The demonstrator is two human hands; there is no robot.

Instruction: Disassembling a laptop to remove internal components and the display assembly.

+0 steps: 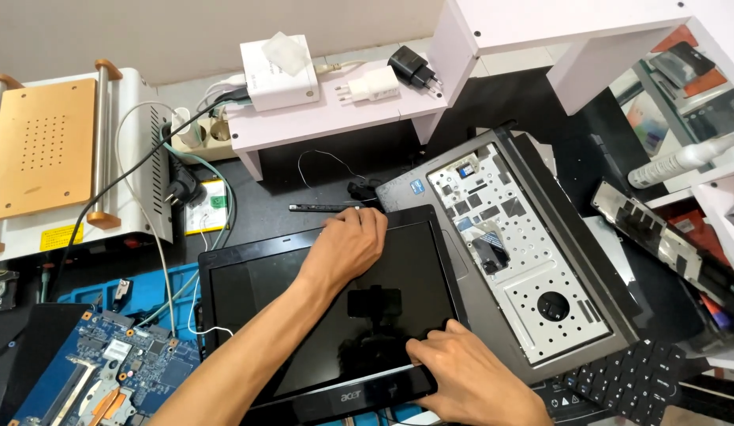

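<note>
Black and glossy, the laptop screen panel (335,315) lies flat on the dark desk (288,197), near the middle of the view, its bezel tilted a little against the desk's edge. The left hand (347,241) reaches across the glass to the far rim of the panel, fingers curled down over the bezel's top edge and pressing on it. The right hand (465,375) rests at the near right corner, its fingertips (430,343) bent onto the bezel there, the thumb lying along the lower strip; both hands grip the frame rather than lifting anything free.

Just right of the panel, touching its side, sits the grey laptop base (524,260) with its keyboard taken out, showing a white perforated tray and a round hole. A black keyboard (627,383) lies loose at the near right. A thin black strip (323,207) lies just beyond the left hand. At the near left a blue circuit board (106,371) rests on a blue mat (158,288). Farther left stands a machine with an orange-brown plate (39,146). A white shelf (327,114) at the far side carries a white box (278,71) and two plug adapters (390,75).
</note>
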